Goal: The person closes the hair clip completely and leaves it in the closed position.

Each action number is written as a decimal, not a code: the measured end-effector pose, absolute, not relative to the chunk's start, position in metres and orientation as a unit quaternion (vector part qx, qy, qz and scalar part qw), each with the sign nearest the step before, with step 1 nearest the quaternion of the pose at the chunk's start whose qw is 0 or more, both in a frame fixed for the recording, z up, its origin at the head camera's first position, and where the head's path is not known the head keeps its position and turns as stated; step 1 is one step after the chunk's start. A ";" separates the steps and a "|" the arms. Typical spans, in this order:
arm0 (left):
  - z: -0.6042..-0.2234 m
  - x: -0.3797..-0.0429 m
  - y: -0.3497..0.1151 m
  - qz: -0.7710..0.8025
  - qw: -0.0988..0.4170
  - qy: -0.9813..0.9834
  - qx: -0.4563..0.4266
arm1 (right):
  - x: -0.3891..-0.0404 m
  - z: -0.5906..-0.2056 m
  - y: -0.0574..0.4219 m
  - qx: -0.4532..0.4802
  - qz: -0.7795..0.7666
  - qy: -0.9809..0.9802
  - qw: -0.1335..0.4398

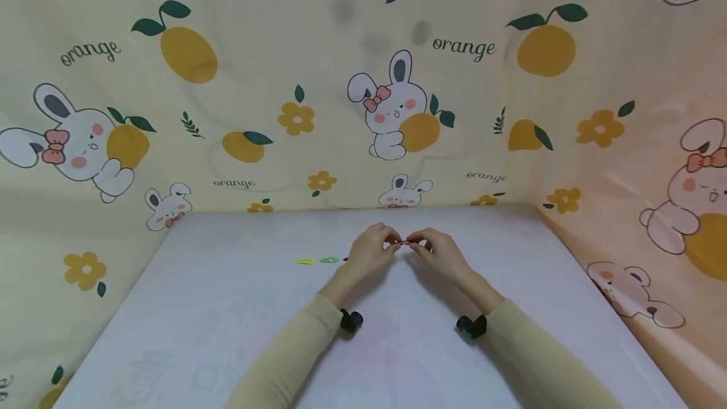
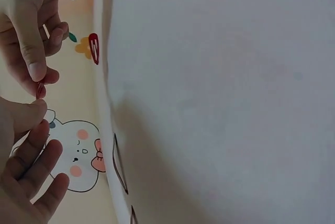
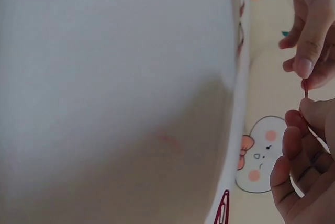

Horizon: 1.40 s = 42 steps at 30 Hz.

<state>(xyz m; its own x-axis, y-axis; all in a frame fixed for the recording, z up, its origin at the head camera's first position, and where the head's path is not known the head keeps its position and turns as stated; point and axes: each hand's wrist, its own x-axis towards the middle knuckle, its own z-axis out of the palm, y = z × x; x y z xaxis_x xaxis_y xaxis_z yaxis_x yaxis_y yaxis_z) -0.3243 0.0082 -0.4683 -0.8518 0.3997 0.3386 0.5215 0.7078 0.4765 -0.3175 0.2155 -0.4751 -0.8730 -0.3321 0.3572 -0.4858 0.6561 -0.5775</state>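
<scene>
Both hands meet above the far part of the table, and between them they hold a small red hair clip (image 1: 404,242). My left hand (image 1: 372,250) pinches one end between thumb and finger. The other end is pinched by my right hand (image 1: 443,257). Fingertips cover much of the clip (image 2: 40,90) in both wrist views. A yellow hair clip (image 1: 305,261) and a green hair clip (image 1: 329,260) lie left of the left hand. Beside them, a dark red tip (image 1: 345,259) shows from behind that hand. Another red hair clip (image 3: 222,208) lies near the right hand.
The white table (image 1: 227,333) ends at a patterned cloth (image 1: 318,68) with rabbits and oranges, which hangs behind it and along the sides. Small black cameras (image 1: 472,327) sit on both wrists.
</scene>
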 end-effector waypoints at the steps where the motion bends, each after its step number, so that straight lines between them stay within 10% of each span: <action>1: -0.469 -0.325 0.008 -0.285 0.103 -0.919 -0.251 | -0.318 -0.475 0.216 0.227 0.344 -0.905 0.107; 42: -0.483 -0.347 0.016 -0.098 0.019 -0.947 -0.304 | -0.330 -0.490 0.213 0.245 0.200 -0.948 0.032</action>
<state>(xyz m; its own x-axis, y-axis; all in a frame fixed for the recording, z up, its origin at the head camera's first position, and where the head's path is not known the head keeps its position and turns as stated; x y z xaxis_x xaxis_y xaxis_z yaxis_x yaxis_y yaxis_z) -0.3465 0.0159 -0.4825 -0.8146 0.5720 0.0965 0.5796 0.7960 0.1744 -0.3299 0.2125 -0.4903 -0.8780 -0.4518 0.1581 -0.4772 0.7997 -0.3644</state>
